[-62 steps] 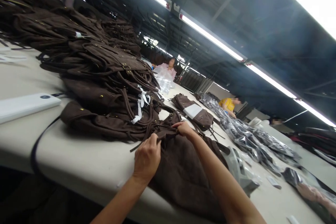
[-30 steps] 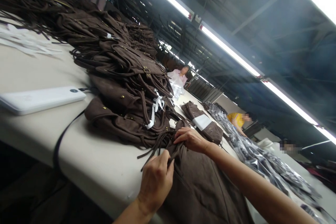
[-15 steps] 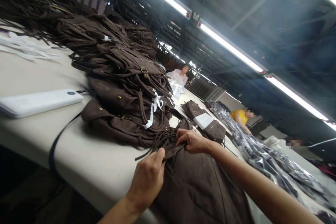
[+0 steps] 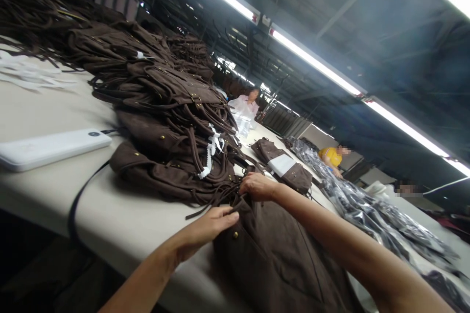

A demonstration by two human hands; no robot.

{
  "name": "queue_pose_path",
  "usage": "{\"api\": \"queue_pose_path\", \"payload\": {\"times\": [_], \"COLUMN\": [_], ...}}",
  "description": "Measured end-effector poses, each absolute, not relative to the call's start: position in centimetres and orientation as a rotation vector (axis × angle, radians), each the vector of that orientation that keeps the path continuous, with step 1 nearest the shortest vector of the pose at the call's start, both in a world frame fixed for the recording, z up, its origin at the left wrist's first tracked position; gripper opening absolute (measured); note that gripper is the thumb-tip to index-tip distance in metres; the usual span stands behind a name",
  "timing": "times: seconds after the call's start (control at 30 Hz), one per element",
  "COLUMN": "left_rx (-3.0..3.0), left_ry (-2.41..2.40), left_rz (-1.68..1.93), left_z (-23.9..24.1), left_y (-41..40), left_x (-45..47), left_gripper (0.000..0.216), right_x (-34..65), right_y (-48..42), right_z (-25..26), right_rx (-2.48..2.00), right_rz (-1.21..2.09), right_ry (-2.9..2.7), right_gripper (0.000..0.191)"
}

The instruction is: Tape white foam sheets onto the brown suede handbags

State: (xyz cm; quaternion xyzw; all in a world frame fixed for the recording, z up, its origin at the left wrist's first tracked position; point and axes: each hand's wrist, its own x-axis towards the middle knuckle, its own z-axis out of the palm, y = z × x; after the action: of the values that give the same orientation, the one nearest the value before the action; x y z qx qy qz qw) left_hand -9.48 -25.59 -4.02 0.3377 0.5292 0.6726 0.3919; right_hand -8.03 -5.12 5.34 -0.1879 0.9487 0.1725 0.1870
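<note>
A dark brown fabric bag with a brass stud lies at the table's near edge. Its top edge is pinched at the left corner by my left hand, thumb over the fabric and the other fingers partly behind it. Farther along that edge, my right hand is closed on the gathered top of the same bag; its fingertips are hidden in the folds. Thin brown cords spread out between my hands and a stack of similar brown bags.
On the pale table, a white power bank with a dark cable lies left, near white strips. A brown bag with a white band lies beyond my right hand. Clear plastic-wrapped goods line the right; people stand farther back.
My left hand has loosened from a fist near the cords and shifted to the bag's corner, uncovering the stud. My right hand has moved slightly left and up. The view has shifted slightly.
</note>
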Motion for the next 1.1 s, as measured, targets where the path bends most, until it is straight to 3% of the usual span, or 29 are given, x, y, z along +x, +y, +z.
{"api": "queue_pose_path", "payload": {"times": [0.07, 0.17, 0.4, 0.67, 0.93, 1.1], "left_rx": [0.644, 0.547, 0.842, 0.895, 0.915, 1.08], "left_ry": [1.292, 1.575, 1.69, 1.75, 2.183, 2.315], "left_rz": [1.827, 1.833, 1.36, 1.398, 1.382, 1.225], "left_z": [-5.5, -7.5, -7.1, -7.9, -6.8, -6.5], "left_y": [-25.5, -24.3, -21.3, -19.5, -18.3, -20.4], "left_x": [-10.0, -10.7, -11.9, -11.1, -14.1, -16.4], "left_gripper": [0.047, 0.055, 0.042, 0.027, 0.025, 0.014], "right_x": [-8.3, -8.1, -6.7, -5.9, -7.3, -10.8], "right_y": [-5.1, -4.8, -4.5, -3.7, -6.0, -7.9], "right_z": [5.2, 5.1, 4.8, 4.3, 4.5, 2.8], "right_rx": [-0.562, -0.609, -0.64, -0.603, -0.114, -0.073], "right_rz": [0.475, 0.484, 0.468, 0.275, 0.6, 0.648], "right_ry": [2.653, 2.645, 2.715, 2.904, 2.552, 2.575], "right_gripper": [0.017, 0.019, 0.015, 0.016, 0.015, 0.019]}}
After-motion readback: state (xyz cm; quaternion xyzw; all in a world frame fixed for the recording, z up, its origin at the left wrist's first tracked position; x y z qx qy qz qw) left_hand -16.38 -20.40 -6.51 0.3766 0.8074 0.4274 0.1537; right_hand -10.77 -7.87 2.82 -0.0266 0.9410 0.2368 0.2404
